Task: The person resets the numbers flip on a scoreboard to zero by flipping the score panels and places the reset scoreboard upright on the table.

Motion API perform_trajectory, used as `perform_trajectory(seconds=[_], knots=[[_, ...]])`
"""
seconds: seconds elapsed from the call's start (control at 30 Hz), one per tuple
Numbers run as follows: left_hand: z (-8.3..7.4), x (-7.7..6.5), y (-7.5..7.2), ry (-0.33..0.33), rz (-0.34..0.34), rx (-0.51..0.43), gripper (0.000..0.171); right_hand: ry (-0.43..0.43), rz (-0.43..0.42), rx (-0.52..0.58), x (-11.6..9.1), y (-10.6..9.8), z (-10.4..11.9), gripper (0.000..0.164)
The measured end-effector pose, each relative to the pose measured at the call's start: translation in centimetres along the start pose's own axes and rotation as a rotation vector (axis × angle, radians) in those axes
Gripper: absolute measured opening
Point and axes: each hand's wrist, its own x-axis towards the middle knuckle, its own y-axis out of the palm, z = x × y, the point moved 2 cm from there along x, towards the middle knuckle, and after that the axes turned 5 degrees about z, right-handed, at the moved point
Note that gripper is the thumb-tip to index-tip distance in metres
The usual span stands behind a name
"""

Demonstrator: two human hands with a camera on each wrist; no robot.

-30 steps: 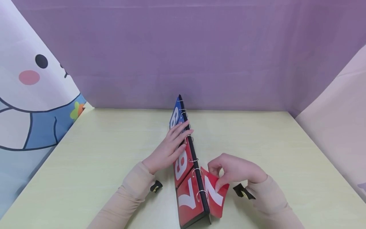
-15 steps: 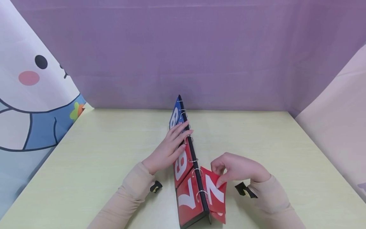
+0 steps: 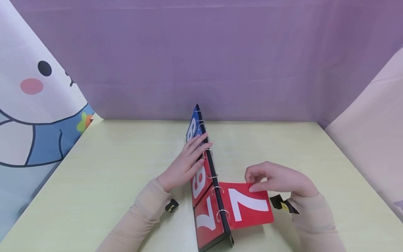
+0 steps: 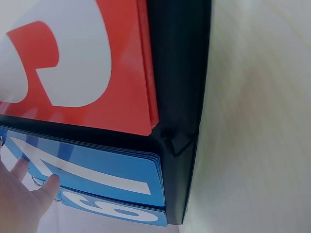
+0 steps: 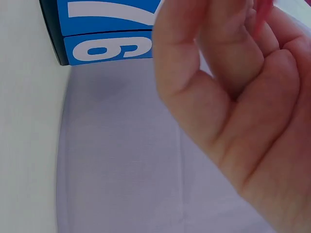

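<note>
A tabletop flip scoreboard [image 3: 213, 169] stands like a tent, its number cards hung on metal rings along the top edge. My left hand [image 3: 185, 164] rests on it midway, fingers extended over the top edge. With thumb and fingers, my right hand [image 3: 278, 178] pinches the far outer corner of a red card [image 3: 248, 206] marked 7, which sticks out to the right of the rings. On the left face another red 7 card [image 3: 209, 222] and a red card [image 3: 199, 182] with a rounded digit hang. Blue cards [image 5: 109, 24] hang farther along; my left hand partly covers them in the head view.
The pale tabletop [image 3: 299, 150] stretches to both sides of the scoreboard. A purple cloth [image 3: 201, 59] rises behind the table, and a cartoon-printed cloth [image 3: 31, 122] hangs at the left. Each wrist bears a small black camera mount.
My right hand has drawn the red card outward to the right, from sloping close against the scoreboard to nearly flat, its 7 now in full view. The left hand has stayed put.
</note>
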Motion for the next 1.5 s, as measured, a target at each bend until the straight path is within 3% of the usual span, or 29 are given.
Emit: perform_trajectory(seconds=[0.33, 0.6, 0.93, 1.27, 1.5], knots=[[0.1, 0.0, 0.0, -0.013, 0.009, 0.003, 0.050, -0.040, 0.005, 0.049, 0.4, 0.3, -0.2, 0.004], [0.2, 0.0, 0.1, -0.005, 0.014, 0.010, 0.049, -0.064, -0.024, 0.135, -0.6, -0.4, 0.1, 0.003], [0.2, 0.0, 0.1, 0.009, 0.007, 0.011, 0.048, -0.112, -0.171, 0.201, -4.5, -1.6, 1.4, 0.025], [0.2, 0.0, 0.1, 0.010, 0.007, 0.011, 0.050, -0.378, -0.399, 0.291, -6.5, -1.4, 3.2, 0.052], [0.1, 0.0, 0.0, 0.004, 0.011, 0.003, 0.051, -0.490, -0.542, 0.400, -7.1, -0.1, 5.4, 0.055]])
